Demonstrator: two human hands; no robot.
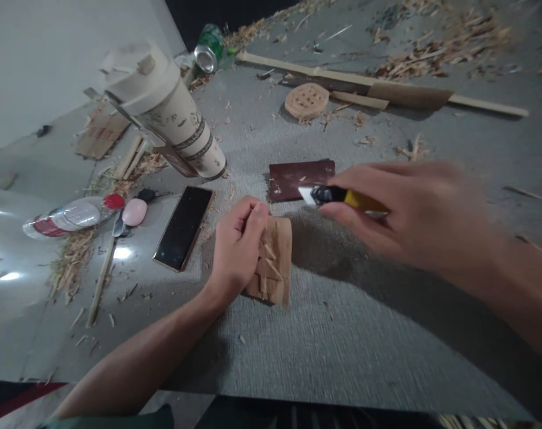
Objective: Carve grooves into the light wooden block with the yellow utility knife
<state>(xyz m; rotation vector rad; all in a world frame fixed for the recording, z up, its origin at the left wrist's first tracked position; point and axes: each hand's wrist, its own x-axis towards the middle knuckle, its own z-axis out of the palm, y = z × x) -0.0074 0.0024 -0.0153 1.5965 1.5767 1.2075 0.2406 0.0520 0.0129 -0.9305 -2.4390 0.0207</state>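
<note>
Left hand (238, 250) curled over the left edge of a small wooden block (273, 262), pinning it flat on the grey mat (342, 333) near the front middle of the table. Right hand (409, 208) raised just above and to the right of the block, blurred, closed around a yellow-handled utility knife (337, 195) with the blade end pointing left toward the block. Block face already cut into angular facets and ridges, so carving judged to be well begun; edges rough and shapes not smoothed, so finishing judged to be left. Just behind the block, a dark sheet of sandpaper (297, 177) lying flat with a few chips on it. Left of the block, a phone (183, 227) face up, then a pink oval case (135, 211) and a plastic bottle (69, 215) on its side, contents not clear. Further back, a lidded cream tumbler (172, 113), closed, so contents hidden. Beyond it, a green can (209, 49) tipped over, open mouth toward the camera, nothing seen inside. Round carved wooden disc (306, 101) and a long wooden strip (387, 86) at the far side, shavings (445, 47) scattered around.
</note>
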